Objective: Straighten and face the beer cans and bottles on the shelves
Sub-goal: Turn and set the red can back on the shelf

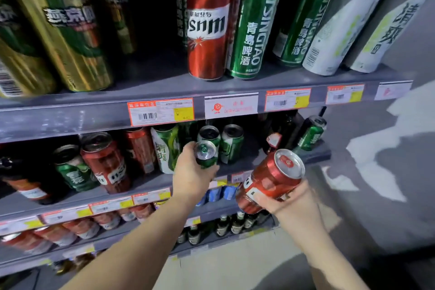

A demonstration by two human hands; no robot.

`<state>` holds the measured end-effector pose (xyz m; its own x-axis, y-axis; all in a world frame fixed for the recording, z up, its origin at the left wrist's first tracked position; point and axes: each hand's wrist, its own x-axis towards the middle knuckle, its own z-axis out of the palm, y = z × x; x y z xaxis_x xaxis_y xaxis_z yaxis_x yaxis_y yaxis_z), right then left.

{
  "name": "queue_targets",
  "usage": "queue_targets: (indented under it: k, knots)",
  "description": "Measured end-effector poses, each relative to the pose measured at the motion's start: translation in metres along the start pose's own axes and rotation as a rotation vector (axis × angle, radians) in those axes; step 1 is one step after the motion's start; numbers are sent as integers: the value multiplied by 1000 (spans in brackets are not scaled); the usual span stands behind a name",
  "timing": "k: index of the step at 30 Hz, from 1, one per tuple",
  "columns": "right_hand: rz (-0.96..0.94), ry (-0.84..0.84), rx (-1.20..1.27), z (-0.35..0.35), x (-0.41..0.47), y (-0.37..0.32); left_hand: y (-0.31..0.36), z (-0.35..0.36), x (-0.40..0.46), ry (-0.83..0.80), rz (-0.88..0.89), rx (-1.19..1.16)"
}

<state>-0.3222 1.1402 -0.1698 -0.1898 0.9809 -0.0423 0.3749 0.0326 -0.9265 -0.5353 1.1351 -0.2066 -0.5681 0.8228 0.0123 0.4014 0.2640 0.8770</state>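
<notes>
My left hand (191,173) grips a small green can (206,154) at the front of the second shelf (150,182), its top tilted toward me. My right hand (286,200) holds a red can (270,182) in the air in front of the shelf's right end, tilted with its silver top up and to the right. On that shelf stand red cans (106,162), green cans (231,143) and a dark bottle (275,139). The top shelf (164,82) carries tall gold-green cans (70,26), a red can (208,21), green cans (254,23) and white cans (341,21).
Price tags (161,112) line the shelf fronts. Lower shelves hold red cans (82,228), blue packs (219,193) and small dark bottles (223,225). A single green can (312,134) stands at the second shelf's right end. To the right lies grey floor (376,172) with pale patches.
</notes>
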Motion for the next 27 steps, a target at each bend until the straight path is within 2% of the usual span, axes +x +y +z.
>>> queue_targets:
  k: [6,10,16,20,24,26,27]
  knots:
    - [21,-33,44,5,13,11,-3,27,33,109,-18,51]
    - [22,-45,40,12,27,13,-5,37,51,105,-60,52]
    - [31,-94,1,25,39,12,-8,36,51,60,-156,-139]
    - [9,-183,-41,42,27,-3,-11,-2,3,-53,-179,-223]
    - [15,-290,-100,81,8,-21,-29,-70,-55,-350,-188,-492]
    - [-4,-357,-187,108,-3,-31,-42,-95,-70,-422,-151,-459]
    - [-21,-393,-223,122,-9,-36,-47,-104,-74,-401,-137,-437]
